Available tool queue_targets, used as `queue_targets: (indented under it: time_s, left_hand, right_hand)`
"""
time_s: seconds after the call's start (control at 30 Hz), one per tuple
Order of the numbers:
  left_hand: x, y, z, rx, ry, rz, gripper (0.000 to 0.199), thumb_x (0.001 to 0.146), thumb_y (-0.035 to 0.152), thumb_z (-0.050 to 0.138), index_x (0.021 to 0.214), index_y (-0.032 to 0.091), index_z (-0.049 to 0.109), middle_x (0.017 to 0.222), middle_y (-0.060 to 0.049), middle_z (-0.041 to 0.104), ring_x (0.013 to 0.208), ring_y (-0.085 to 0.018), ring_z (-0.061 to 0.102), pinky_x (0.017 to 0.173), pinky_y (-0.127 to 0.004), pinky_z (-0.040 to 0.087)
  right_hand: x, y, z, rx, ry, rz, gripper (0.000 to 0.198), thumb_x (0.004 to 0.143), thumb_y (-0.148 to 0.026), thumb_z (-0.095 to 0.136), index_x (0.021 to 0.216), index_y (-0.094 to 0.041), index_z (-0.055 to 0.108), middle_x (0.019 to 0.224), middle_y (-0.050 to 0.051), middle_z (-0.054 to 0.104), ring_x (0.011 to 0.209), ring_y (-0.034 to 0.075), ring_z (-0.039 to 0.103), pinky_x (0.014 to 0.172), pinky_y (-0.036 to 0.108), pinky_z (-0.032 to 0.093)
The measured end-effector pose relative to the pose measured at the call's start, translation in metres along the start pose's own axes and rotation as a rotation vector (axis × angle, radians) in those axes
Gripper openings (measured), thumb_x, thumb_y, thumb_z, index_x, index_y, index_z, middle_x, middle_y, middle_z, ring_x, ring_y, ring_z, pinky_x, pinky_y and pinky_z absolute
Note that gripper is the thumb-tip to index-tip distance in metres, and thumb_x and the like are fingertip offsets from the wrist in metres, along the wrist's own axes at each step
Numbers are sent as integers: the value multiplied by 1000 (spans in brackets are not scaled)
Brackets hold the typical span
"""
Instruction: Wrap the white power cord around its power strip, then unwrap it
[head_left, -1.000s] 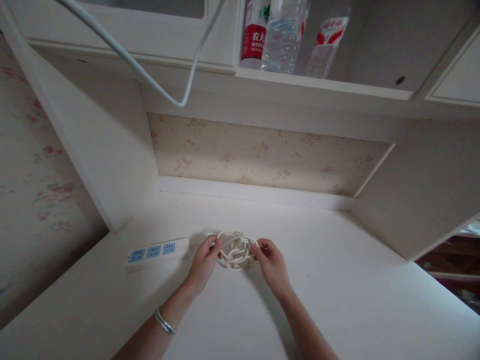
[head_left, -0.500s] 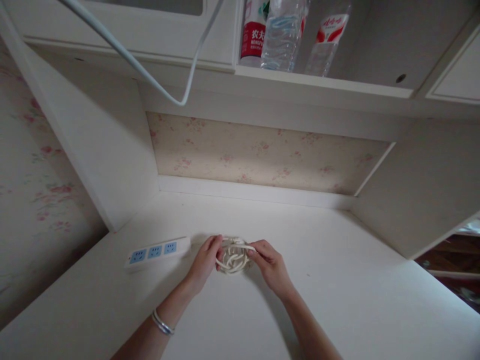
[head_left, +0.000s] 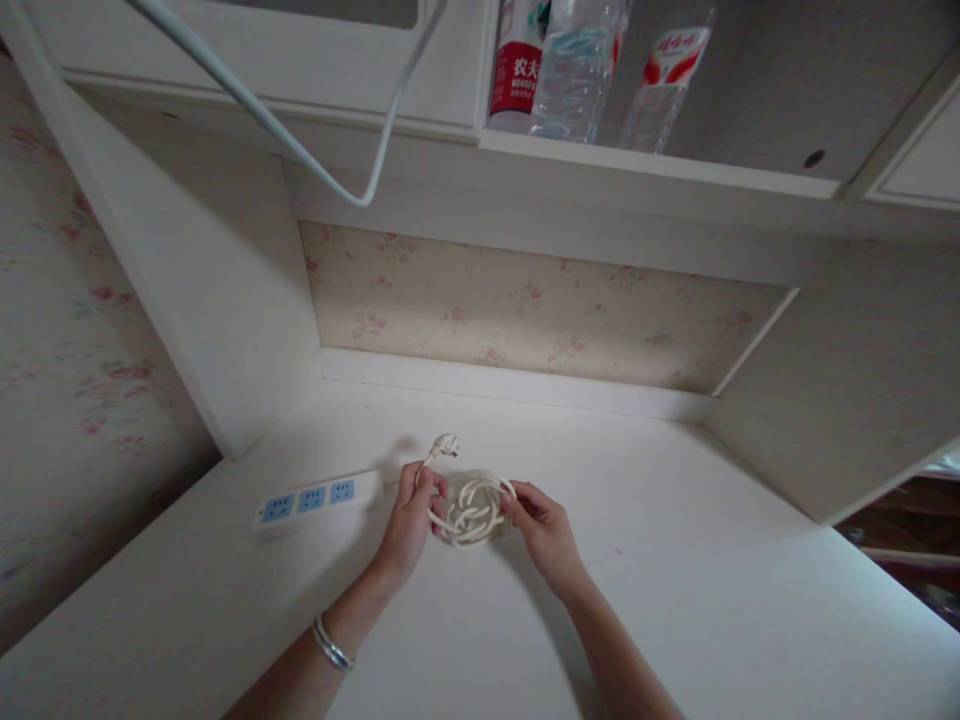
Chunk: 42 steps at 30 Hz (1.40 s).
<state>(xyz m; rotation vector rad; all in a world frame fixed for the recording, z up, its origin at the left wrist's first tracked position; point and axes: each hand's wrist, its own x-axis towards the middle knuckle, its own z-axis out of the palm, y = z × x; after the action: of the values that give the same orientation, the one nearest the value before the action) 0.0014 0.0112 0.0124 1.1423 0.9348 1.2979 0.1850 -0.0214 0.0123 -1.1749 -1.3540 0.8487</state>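
Note:
Between my hands is a loosely coiled white power cord (head_left: 474, 510), just over the white desk. My left hand (head_left: 412, 510) is closed on the cord near its plug end, and the plug (head_left: 445, 444) sticks up above my fingers with its prongs pointing right. My right hand (head_left: 540, 520) pinches the right side of the coil between thumb and fingers. A white power strip (head_left: 318, 502) with three blue socket panels lies on the desk, left of my left hand. The cord's junction with the strip is partly hidden behind that hand.
A shelf (head_left: 660, 170) overhangs the desk (head_left: 675, 600), holding plastic bottles (head_left: 576, 80). A pale bent tube or cable (head_left: 300, 155) hangs at the upper left. Side panels (head_left: 217, 270) border the desk, with flowered wallpaper (head_left: 525, 305) behind.
The plug has come up out of the coil and now stands above my left hand. My left hand has turned and moved slightly right; my right hand still grips the coil.

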Motion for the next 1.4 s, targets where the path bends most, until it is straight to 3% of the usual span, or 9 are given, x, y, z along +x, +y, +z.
queue_targets:
  time_s: [0.2, 0.33, 0.53, 0.7, 0.87, 0.97, 1.07, 1.13, 1.4]
  left_hand:
    - [-10, 10, 3, -12, -102, 48, 29, 86, 49, 44, 98, 23, 41, 85, 3, 53, 51, -7, 55, 48, -22, 47]
    - [-10, 9, 4, 17, -126, 55, 29, 87, 49, 43, 97, 22, 40, 86, 3, 52, 51, -9, 57, 47, -24, 48]
    - [-5, 7, 0, -6, -123, 43, 31, 86, 49, 43, 101, 21, 43, 85, 2, 53, 51, -11, 59, 45, -27, 50]
    - [-4, 8, -3, -88, -182, -27, 39, 84, 48, 48, 109, 18, 47, 90, -3, 56, 60, -15, 62, 48, -28, 52]
    - [-4, 9, -4, 43, -227, 96, 36, 82, 42, 56, 106, 15, 54, 77, -1, 54, 62, -12, 56, 46, -21, 48]
    - [-3, 10, -6, 73, -225, 122, 33, 80, 40, 59, 103, 15, 56, 69, 2, 53, 57, -10, 52, 47, -20, 46]
    - [-2, 11, -7, 70, -201, 107, 26, 79, 36, 61, 93, 15, 55, 71, 1, 57, 58, -10, 55, 54, -22, 48]
    - [-1, 11, -8, 46, -174, 82, 24, 78, 35, 63, 88, 15, 53, 72, 1, 57, 59, -10, 57, 56, -22, 48]
    - [2, 5, -5, -28, -98, 38, 28, 72, 34, 69, 82, 16, 50, 74, 1, 59, 65, -12, 60, 62, -25, 51]
  right_hand:
    - [6, 16, -2, 231, 181, 172, 44, 77, -46, 62, 110, -17, 61, 80, 5, 68, 73, 18, 61, 68, 33, 49]
    - [5, 18, -1, 401, 155, 146, 35, 74, -35, 66, 105, -19, 60, 96, 9, 68, 85, 20, 63, 79, 37, 49]
    - [4, 24, 2, 350, 110, 90, 32, 73, -23, 67, 103, -22, 60, 115, 8, 62, 108, 21, 57, 95, 40, 42]
    - [2, 25, 4, 225, 107, -23, 25, 73, -27, 67, 98, -24, 63, 134, 9, 44, 118, 24, 49, 93, 41, 45]
    - [1, 22, 7, 76, 206, -122, 25, 71, -32, 69, 94, -24, 66, 128, 9, 43, 113, 23, 50, 89, 38, 48]
    - [2, 21, 6, 27, 298, -82, 25, 68, -32, 71, 90, -22, 64, 109, 7, 53, 94, 19, 56, 77, 32, 50]
    - [2, 18, 5, 104, 177, 83, 21, 73, -35, 65, 86, -19, 63, 75, 2, 58, 66, 14, 53, 60, 27, 45]
    - [2, 15, 5, 151, 83, 145, 22, 79, -38, 59, 79, -17, 63, 64, 0, 56, 60, 14, 50, 59, 26, 41]
    - [-4, 7, 3, 63, -27, 79, 30, 83, -36, 51, 65, -17, 64, 68, 2, 62, 71, 17, 53, 71, 27, 38]
